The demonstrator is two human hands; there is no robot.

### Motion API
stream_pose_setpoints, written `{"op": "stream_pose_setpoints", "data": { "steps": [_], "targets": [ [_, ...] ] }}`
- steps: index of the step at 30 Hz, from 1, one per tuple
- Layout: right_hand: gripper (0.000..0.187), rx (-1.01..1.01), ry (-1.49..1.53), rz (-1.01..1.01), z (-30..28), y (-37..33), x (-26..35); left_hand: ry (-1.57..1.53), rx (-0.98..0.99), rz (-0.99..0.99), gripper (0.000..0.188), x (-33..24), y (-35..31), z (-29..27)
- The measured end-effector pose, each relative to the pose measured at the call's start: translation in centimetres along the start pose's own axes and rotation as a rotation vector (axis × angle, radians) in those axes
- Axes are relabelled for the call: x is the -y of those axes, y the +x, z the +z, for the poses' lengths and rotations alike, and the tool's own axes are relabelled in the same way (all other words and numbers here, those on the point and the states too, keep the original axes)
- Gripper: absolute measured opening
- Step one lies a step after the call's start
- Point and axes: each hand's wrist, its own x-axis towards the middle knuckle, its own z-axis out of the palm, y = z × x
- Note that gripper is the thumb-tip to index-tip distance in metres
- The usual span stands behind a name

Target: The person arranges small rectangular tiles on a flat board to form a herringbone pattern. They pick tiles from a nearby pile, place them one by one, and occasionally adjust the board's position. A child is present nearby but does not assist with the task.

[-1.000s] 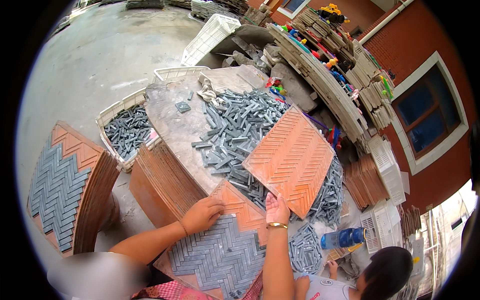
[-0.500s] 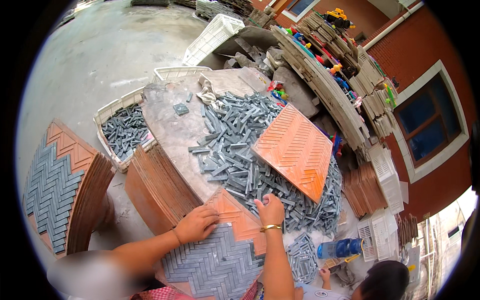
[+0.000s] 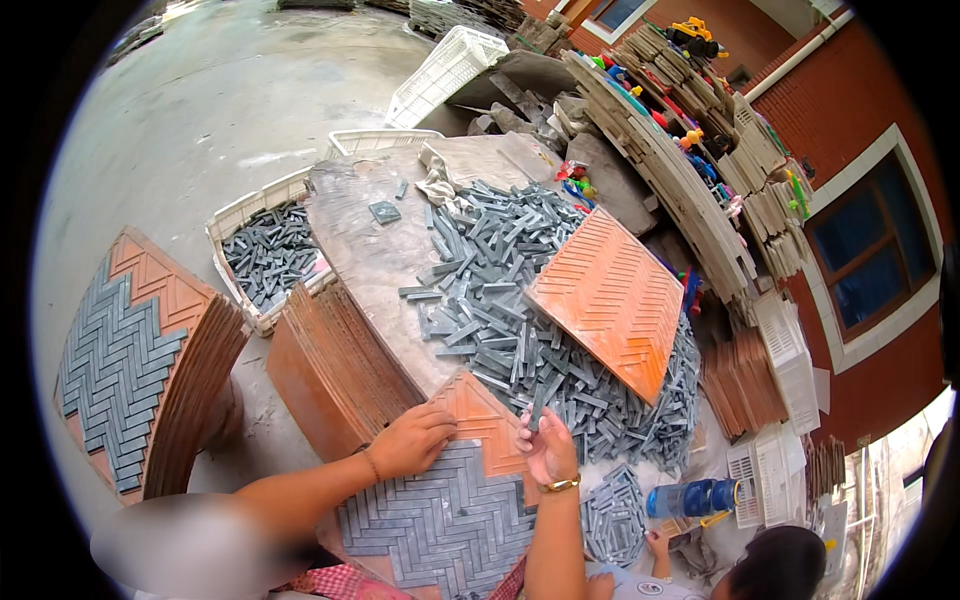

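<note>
An orange moulded board [image 3: 474, 405] lies before me, partly filled with grey stone strips [image 3: 435, 520] in a herringbone pattern. My left hand [image 3: 418, 438] rests on the board's upper left edge beside the laid strips. Its fingers lie over the surface, and no strip shows in them. To its right, my right hand [image 3: 548, 448] is raised with the palm turned partly up. A small grey stone strip [image 3: 538, 406] stands upright between its thumb and fingers. Just beyond lies a heap of loose grey strips [image 3: 500, 325].
Another orange board [image 3: 610, 300] lies tilted on the heap. Stacked boards [image 3: 345, 365] stand left of the table, near a crate of strips [image 3: 215, 232]. Farther left sits a filled board [image 3: 120, 360]. At right are a blue bottle [image 3: 690, 497] and another person [image 3: 775, 565].
My right hand has turned palm up, and a grey strip now shows between its fingers. My left hand stays at the board's edge. The whole view has shifted slightly.
</note>
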Motion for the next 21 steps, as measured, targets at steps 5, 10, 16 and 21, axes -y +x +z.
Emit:
{"op": "stream_pose_setpoints", "data": {
  "steps": [5, 10, 16, 21],
  "targets": [
    [0.029, -0.019, -0.163, 0.021, 0.4, 0.2, -1.2, -0.007, 0.010, -0.037, 0.039, 0.0, -0.3, 0.0],
    [0.026, -0.141, -1.059, -0.179, 1.9, 1.4, -2.6, -0.144, -0.174, -0.207, 0.057, -0.8, 0.0, -0.7],
    [0.022, -0.121, -1.578, -0.370, 4.0, 1.4, -4.9, -0.113, -0.182, -0.260, 0.061, 0.2, -0.6, 0.4],
    [0.023, -0.265, -1.506, -0.311, 6.8, 1.1, -7.6, -0.102, -0.205, -0.263, 0.060, 0.2, -0.6, 0.4]
  ]
}}
